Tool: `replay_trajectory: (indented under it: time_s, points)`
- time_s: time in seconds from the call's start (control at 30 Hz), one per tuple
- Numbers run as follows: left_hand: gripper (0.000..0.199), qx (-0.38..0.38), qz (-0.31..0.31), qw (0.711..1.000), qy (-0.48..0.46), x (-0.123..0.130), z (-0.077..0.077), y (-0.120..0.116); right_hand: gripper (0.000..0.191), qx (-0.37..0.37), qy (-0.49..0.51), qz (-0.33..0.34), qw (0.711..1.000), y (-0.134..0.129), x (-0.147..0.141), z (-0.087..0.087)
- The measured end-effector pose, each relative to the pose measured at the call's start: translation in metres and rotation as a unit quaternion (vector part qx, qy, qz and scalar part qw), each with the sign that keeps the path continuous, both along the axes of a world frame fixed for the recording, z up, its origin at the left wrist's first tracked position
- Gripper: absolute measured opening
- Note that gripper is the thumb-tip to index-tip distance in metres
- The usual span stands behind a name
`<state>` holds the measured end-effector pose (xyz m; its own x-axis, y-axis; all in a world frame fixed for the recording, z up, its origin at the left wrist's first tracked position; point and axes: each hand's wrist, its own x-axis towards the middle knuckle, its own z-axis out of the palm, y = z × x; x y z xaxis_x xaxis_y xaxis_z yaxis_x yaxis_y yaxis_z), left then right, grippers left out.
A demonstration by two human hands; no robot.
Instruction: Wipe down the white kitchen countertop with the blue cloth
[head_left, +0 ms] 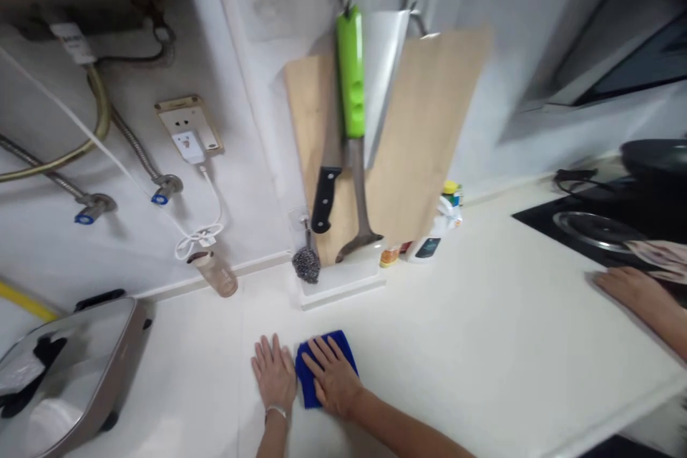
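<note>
My right hand (pixel 335 383) lies flat on a folded blue cloth (pixel 346 343), fingers stretched out, pressing it to the white countertop (pixel 456 351). Just left of the cloth, my left hand (pixel 275 376) rests palm down on the bare counter with its fingers spread, holding nothing. A thin bracelet circles the left wrist. Behind both hands stands a white rack base (pixel 343 290) against the wall, with a steel wool scrubber (pixel 306 265) hanging at its left end.
Another person's hand (pixel 633 290) leans on the counter beside the black stove (pixel 563 211). Above the rack hang a green-handled spatula (pixel 351 79), a black-handled knife (pixel 325 200) and a wooden cutting board (pixel 429 122). An electric pan (pixel 115 365) stands left, near a small bottle (pixel 217 275).
</note>
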<state>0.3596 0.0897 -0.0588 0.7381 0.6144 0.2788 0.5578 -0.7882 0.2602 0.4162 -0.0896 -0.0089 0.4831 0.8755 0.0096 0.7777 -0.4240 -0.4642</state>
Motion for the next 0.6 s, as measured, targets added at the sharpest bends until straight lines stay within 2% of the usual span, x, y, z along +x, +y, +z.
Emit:
replay_trajectory:
  time_s: [0.1, 0.23, 0.37, 0.5, 0.6]
  points:
    - [0.057, 0.018, 0.004, 1.000, -0.001, 0.003, 0.001, 0.002, 0.065, 0.013, 0.008, 0.001, 1.000, -0.046, -0.017, -0.005]
    - [0.062, 0.003, 0.013, 1.000, 0.022, 0.007, 0.003, 0.002, 0.076, 0.008, 0.004, -0.034, 0.999, -0.111, -0.032, -0.021]
    - [0.067, -0.002, 0.006, 0.999, 0.047, 0.006, 0.006, 0.003, 0.080, 0.007, -0.064, -0.128, 0.990, -0.176, -0.026, -0.041]
    - [0.069, -0.024, 0.014, 0.995, 0.093, 0.013, 0.014, 0.007, 0.073, 0.001, -0.195, -0.258, 0.946, -0.237, 0.002, -0.059]
    - [0.067, -0.038, 0.013, 0.992, 0.123, 0.030, 0.023, 0.001, 0.066, -0.014, -0.265, -0.337, 0.903, -0.274, 0.027, -0.068]
